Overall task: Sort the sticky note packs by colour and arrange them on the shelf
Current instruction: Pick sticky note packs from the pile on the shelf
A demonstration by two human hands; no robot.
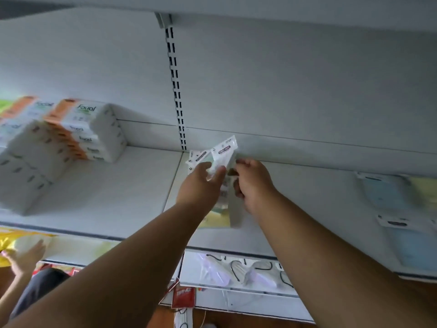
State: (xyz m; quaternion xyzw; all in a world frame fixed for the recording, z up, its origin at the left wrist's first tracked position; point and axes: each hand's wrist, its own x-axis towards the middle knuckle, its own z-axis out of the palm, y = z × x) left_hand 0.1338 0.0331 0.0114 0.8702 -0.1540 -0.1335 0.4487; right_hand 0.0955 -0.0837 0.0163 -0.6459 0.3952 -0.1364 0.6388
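My left hand [201, 183] reaches over the white shelf [113, 200] and pinches a fanned pair of sticky note packs [222, 152] with white header cards. My right hand [253, 183] is curled beside them, its fingers touching the packs' lower edge near more packs [220, 216], yellowish and pale, that lie flat under both wrists. Light blue sticky note packs [406, 247] and a yellow pack [423, 188] lie at the shelf's far right.
Stacked facial tissue packs [78, 131] fill the shelf's left part. A slotted upright [176, 91] runs up the back wall. Another person's hand [26, 254] reaches toward yellow goods at lower left. Bagged items [236, 271] sit on the shelf below.
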